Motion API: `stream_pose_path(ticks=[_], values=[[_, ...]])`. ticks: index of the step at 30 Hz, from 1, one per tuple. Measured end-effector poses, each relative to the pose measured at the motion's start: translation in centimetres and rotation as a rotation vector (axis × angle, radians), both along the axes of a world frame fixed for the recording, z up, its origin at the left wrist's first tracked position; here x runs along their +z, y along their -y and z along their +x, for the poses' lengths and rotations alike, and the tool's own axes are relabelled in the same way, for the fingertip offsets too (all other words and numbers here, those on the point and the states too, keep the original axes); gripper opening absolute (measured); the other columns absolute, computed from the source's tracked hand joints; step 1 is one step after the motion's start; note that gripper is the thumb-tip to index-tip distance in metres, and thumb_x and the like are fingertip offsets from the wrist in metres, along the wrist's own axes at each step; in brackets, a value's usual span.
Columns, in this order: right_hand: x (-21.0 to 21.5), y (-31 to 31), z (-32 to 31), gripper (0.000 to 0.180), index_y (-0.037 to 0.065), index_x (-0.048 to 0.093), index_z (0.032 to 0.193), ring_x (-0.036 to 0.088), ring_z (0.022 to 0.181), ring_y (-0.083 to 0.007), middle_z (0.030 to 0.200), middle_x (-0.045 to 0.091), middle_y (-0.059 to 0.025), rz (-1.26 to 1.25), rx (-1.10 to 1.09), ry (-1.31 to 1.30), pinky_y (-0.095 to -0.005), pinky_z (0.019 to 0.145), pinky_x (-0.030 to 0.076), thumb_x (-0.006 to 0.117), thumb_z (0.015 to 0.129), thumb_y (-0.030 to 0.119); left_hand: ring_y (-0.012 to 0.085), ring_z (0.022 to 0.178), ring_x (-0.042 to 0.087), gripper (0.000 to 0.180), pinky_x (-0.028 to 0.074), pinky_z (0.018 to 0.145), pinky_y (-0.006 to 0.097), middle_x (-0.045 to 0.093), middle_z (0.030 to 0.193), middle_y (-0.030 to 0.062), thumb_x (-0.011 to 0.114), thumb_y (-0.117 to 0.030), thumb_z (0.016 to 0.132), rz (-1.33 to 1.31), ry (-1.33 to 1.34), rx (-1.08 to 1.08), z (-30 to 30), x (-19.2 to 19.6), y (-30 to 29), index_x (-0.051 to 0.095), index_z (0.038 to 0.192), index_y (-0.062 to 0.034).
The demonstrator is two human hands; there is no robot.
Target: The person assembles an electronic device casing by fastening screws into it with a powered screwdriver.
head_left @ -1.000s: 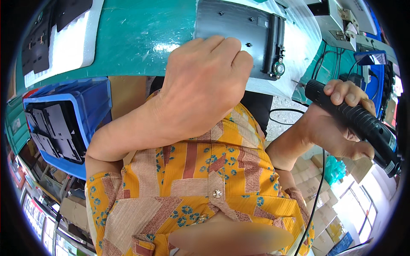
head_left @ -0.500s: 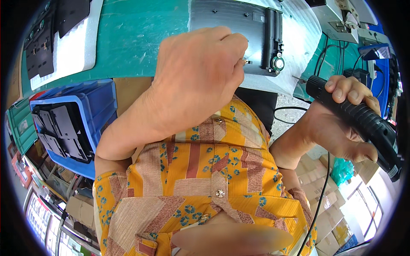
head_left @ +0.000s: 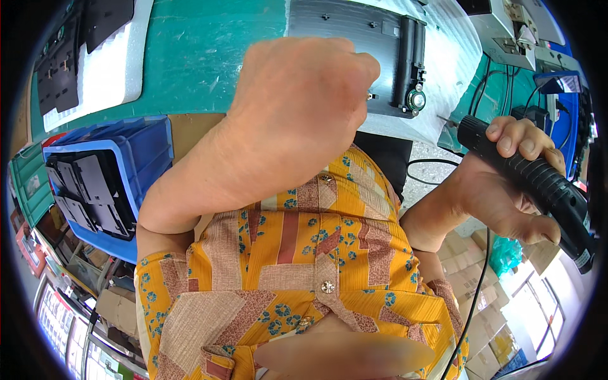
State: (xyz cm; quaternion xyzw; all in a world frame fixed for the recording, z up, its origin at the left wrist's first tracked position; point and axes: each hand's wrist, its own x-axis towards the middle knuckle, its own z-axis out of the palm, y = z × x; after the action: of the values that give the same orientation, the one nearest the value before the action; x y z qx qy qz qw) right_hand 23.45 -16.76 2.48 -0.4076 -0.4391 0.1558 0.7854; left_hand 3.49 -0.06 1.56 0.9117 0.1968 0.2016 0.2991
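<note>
Left hand [head_left: 297, 107], upper centre, is pinching a small screw [head_left: 369, 97] against the grey panel [head_left: 354, 38] on the green desk [head_left: 190, 57], positioning it, while right hand [head_left: 500, 190] is clamping the black electric screwdriver [head_left: 532, 183], bit aimed panelward.

Blue bin [head_left: 149, 149] of black parts [head_left: 88, 196]

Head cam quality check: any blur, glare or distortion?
Head view: strong fisheye, green bench edge bows, black vignette at corners; left hand large and slightly soft up close; right hand on the black driver sharper; white foam sheet bright; blurred patch at bottom centre.
</note>
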Motion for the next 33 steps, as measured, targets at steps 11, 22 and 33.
stream_pose_path(ticks=[11, 22, 33], values=[[0.0, -0.1, 0.3, 0.088, 0.008, 0.07, 0.118, 0.058, 0.08, -0.0247, 0.097, 0.061, -0.0108, -0.01, 0.022, 0.039, -0.0401, 0.073, 0.047, 0.06, 0.08, 0.087, 0.0336, 0.066, 0.059, 0.013, 0.044, 0.058, 0.043, 0.055, 0.07, 0.011, 0.067, -0.006, 0.081, 0.017, -0.004, 0.015, 0.1, 0.2, 0.2, 0.055, 0.076, -0.0042], [0.1, -0.2, 0.4, 0.089, 0.008, 0.069, 0.119, 0.058, 0.081, -0.0245, 0.098, 0.061, -0.0108, -0.014, 0.04, 0.043, -0.0398, 0.073, 0.047, 0.059, 0.08, 0.087, 0.0313, 0.071, 0.061, 0.013, 0.047, 0.061, 0.039, 0.057, 0.08, 0.0102, 0.069, 0.002, 0.079, -0.004, 0.091, -0.033, -0.3, -0.7, 0.2, 0.066, 0.089, -0.006], [0.1, -0.3, 0.3, 0.091, 0.008, 0.069, 0.117, 0.059, 0.08, -0.024, 0.097, 0.062, -0.0105, -0.018, 0.019, 0.044, -0.0396, 0.072, 0.048, 0.059, 0.078, 0.089, 0.0287, 0.072, 0.063, 0.013, 0.049, 0.061, 0.038, 0.059, 0.079, 0.0077, 0.075, 0.0, 0.08, 0.013, 0.161, 0.0, -0.4, -1.3, 0.4, 0.067, 0.089, -0.005]])
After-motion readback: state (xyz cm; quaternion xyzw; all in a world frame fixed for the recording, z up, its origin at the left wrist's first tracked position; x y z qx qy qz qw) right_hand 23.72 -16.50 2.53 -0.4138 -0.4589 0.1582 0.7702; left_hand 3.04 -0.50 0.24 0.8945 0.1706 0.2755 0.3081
